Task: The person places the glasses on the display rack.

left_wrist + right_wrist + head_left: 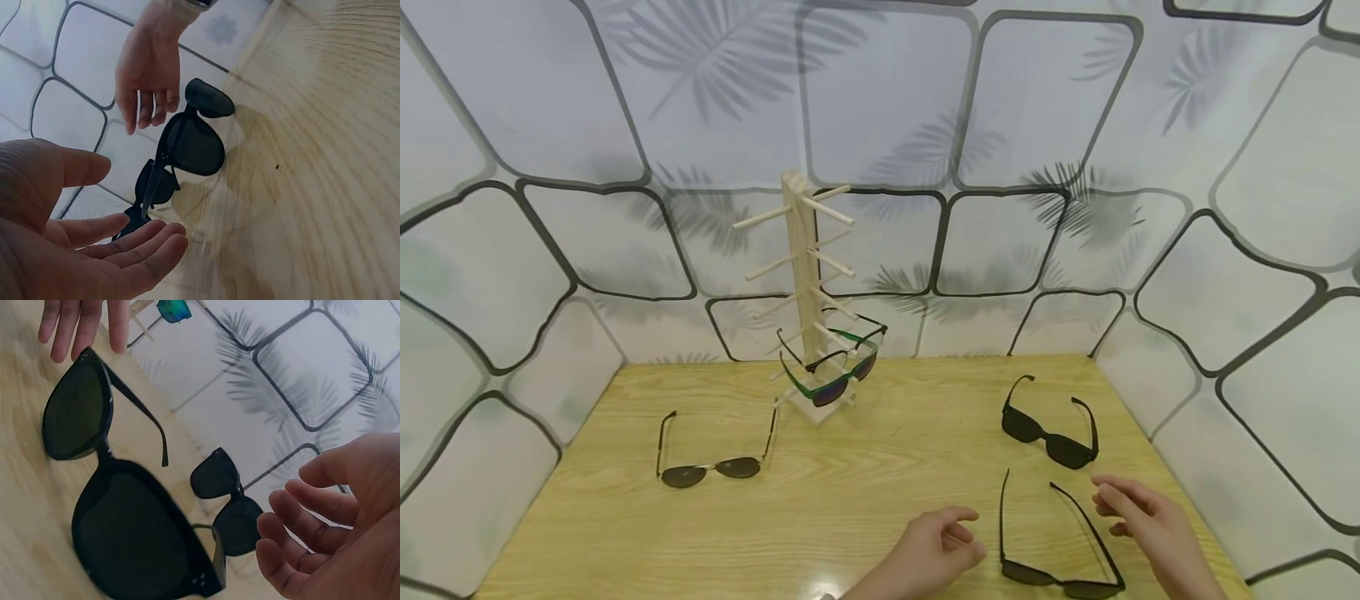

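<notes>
Black sunglasses (1028, 574) (195, 148) (132, 531) rest on the wooden table with temples unfolded and pointing away from me. To their left my left hand (928, 550) (81, 234) is held with fingers loosely bent, touching nothing. My right hand (1159, 533) (340, 519) hovers at their right side, its fingers relaxed and nothing in them. A gap separates each hand from the frame. Just beyond lies a second black pair of sunglasses (1067, 451) (237, 526), also unfolded, nearest to the right fingertips.
A wooden display stand (805, 275) with several pegs rises at the back. Green-framed sunglasses (831, 393) and dark-framed glasses (831, 360) hang low on it. Thin-framed sunglasses (737, 467) lie at the left of the table (850, 475). Patterned walls (880, 108) enclose it.
</notes>
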Demonstrator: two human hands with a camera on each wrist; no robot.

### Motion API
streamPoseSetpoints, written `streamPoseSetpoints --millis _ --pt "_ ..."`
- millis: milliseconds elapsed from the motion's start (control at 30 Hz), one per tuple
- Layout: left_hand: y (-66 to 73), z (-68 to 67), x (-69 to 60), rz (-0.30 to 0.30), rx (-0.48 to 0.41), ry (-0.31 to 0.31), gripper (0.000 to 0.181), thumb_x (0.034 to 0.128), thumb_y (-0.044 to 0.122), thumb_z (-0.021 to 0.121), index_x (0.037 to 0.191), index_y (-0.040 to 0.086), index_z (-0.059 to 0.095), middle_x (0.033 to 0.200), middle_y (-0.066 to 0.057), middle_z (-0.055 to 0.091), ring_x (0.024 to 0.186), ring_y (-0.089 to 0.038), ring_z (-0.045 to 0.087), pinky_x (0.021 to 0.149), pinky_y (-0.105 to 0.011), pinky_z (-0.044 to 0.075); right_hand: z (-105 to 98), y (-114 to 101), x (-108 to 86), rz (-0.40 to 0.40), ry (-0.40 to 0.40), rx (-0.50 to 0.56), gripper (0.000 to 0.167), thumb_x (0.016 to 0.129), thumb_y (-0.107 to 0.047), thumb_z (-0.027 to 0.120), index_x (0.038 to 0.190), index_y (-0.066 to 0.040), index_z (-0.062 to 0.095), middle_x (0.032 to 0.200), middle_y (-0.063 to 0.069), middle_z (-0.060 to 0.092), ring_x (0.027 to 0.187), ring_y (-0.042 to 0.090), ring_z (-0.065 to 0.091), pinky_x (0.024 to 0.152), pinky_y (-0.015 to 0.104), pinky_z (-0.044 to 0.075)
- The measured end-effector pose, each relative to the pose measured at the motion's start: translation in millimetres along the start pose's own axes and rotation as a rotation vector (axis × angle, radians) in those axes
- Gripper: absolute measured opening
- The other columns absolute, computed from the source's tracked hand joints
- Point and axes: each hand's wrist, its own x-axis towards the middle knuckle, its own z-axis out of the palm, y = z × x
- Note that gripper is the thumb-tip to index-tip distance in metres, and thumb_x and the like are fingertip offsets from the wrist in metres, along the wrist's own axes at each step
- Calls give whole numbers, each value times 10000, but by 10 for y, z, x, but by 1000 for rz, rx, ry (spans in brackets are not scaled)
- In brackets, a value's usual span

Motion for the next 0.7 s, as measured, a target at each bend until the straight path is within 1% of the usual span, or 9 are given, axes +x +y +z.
streamPoseSetpoints --millis 133,233,333,400,467,600,700 --pt "-9 87 59 -25 -3 -7 433 999 217 703 1398 55 659 1086 -19 752 917 -113 716 789 -327 636 -20 82 -19 36 0 -31 543 1074 -449 608 1469 -76 619 1137 -83 764 946 36 697 830 321 624" --pt "-29 131 89 -20 3 -5 451 993 216 718 1402 37 653 1070 -44 770 908 -116 727 778 -307 632 -25 156 -16 45 -5 -60 574 1069 -451 617 1468 -39 611 1175 -20 772 939 61 699 808 331 626" --pt "-43 161 112 -17 9 -4 473 985 220 731 1407 24 647 1053 -50 774 898 -103 725 768 -283 622 -17 247 -7 63 -17 -80 613 1061 -462 624 1464 0 601 1173 32 774 930 95 710 789 344 631" --pt "-46 178 128 -24 7 -7 482 982 219 732 1411 18 643 1038 -42 772 887 -102 723 763 -286 621 -3 306 -7 78 -25 -94 629 1057 -474 626 1459 9 602 1171 52 774 926 112 716 781 346 633" --pt "-43 197 147 -43 -4 -11 480 981 212 732 1409 14 645 1023 -26 767 880 -107 723 767 -304 625 13 355 -4 76 -37 -110 636 1058 -479 623 1453 19 603 1186 95 772 934 136 721 785 363 638" --pt "-35 253 181 -79 -38 -5 466 975 182 741 1395 0 654 994 5 752 868 -114 714 767 -320 621 41 403 -15 84 -43 -129 659 1041 -505 639 1446 14 614 1272 162 745 965 163 718 806 383 643" --pt "-49 296 192 -90 -65 3 451 972 150 742 1385 -14 658 968 24 736 843 -89 687 743 -282 595 53 423 -28 92 -58 -143 655 1042 -495 641 1446 19 610 1336 206 711 1022 214 726 842 409 643"
